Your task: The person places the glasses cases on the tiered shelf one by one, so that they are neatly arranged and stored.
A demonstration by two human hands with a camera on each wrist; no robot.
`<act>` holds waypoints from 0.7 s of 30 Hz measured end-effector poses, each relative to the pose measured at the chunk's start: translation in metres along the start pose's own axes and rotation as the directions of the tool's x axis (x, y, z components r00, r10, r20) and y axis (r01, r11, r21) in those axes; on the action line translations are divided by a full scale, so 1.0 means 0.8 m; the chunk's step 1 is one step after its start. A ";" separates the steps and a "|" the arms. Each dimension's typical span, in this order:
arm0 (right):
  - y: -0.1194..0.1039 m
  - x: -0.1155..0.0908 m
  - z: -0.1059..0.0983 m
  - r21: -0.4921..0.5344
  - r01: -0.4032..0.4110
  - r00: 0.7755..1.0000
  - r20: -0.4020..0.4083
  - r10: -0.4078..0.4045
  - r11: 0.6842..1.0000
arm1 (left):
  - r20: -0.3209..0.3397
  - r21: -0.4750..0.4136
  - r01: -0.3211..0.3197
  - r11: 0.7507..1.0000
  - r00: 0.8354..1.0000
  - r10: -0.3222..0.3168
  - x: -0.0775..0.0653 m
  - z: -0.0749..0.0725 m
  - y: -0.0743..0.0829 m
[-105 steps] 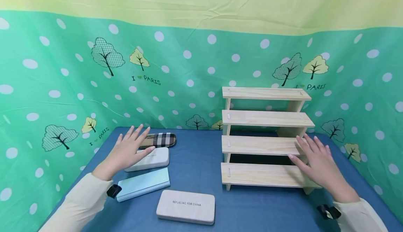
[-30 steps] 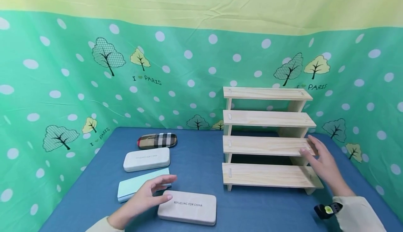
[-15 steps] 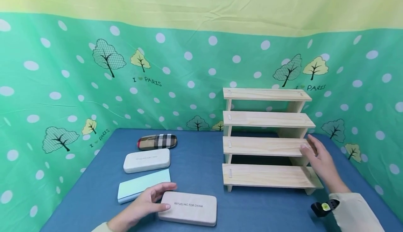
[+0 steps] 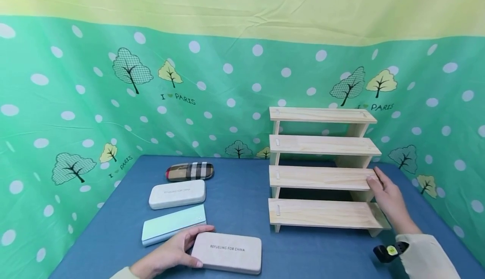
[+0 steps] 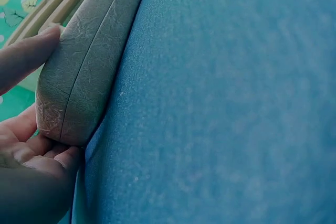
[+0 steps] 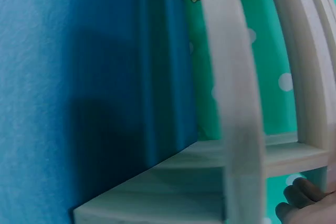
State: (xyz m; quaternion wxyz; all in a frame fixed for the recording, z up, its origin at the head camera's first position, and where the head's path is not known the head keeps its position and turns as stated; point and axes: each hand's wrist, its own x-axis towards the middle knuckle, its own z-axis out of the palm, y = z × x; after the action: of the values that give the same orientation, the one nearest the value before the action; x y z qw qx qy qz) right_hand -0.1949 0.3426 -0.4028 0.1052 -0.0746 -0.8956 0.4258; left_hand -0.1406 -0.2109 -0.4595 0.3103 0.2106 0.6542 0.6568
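In the head view, my left hand [image 4: 172,248] holds the left end of a grey glasses case [image 4: 229,253] printed "REFUELING FOR CHINA", which lies on the table. Close up in the left wrist view, the thumb [image 5: 31,56] lies along one edge of the case and the fingers bend in at its end. My right hand [image 4: 390,201] grips the right end of a shelf, second from the bottom, on a pale wooden stepped rack [image 4: 322,178]. Its thumb rests on the board; curled fingers show by the rack's side at the right wrist view's lower right.
Left of the rack lie a light blue glasses case [image 4: 174,224], a white glasses case [image 4: 177,195] and a plaid case [image 4: 189,171]. A blue cloth covers the table [image 4: 238,199]. A green dotted curtain [image 4: 212,73] hangs close behind.
My left hand has come from above the back cases to the front grey case and taken hold of its left end. My right hand, earlier spread over the rack, has closed on the shelf's end.
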 end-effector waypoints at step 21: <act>0.038 0.022 0.011 0.223 -0.117 0.993 0.020 0.116 0.968 | -0.049 0.428 -0.056 0.902 0.995 0.085 -0.003 0.000 -0.003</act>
State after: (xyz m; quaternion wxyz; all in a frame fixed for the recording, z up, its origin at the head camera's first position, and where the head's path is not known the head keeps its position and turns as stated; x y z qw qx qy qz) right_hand -0.2127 0.3590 -0.4295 0.0847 -0.1134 -0.8365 0.5294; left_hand -0.1381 -0.2126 -0.4618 0.2108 0.2748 0.7837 0.5156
